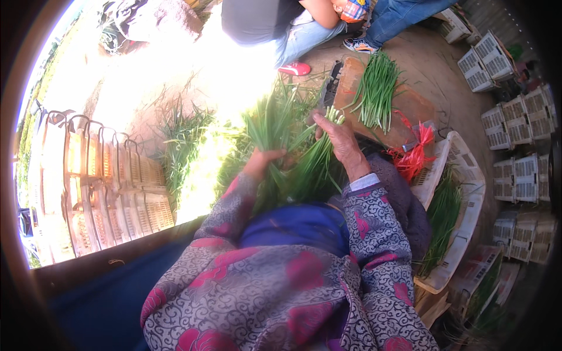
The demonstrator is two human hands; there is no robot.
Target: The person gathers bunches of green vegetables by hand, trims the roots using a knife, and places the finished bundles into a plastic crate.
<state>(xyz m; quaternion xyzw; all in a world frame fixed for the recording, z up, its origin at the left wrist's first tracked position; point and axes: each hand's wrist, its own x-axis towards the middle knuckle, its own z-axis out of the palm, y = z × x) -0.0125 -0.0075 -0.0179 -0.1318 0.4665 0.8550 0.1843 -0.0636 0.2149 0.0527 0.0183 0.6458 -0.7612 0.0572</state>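
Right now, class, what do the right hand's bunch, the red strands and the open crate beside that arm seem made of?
Bunch: plant stalks, smooth-looking, green with pale ends.
Red strands: probably plastic film, slightly shiny, thin, crinkled.
Crate: likely moulded plastic, off-white, dull, with regular slots.

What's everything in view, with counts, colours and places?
People: two or more, dark and blue clothes, top
Stacked crates: many, pale, left and right
Open crate: one, cream, right of centre
Crate greens: uncountable, green, in open crate
Board: one, brown, upper right of centre
Board greens: one bunch, green, on board
Ties: one bundle, red, board's near edge
Ground greens: uncountable, green, left of centre
Held greens: one bunch, green, centre
Lap cloth: one, blue, lower centre
Sleeves: two, grey and pink, below
Left hand: one, bare, centre, grip unclear
Right hand: one, bare, gripping held greens
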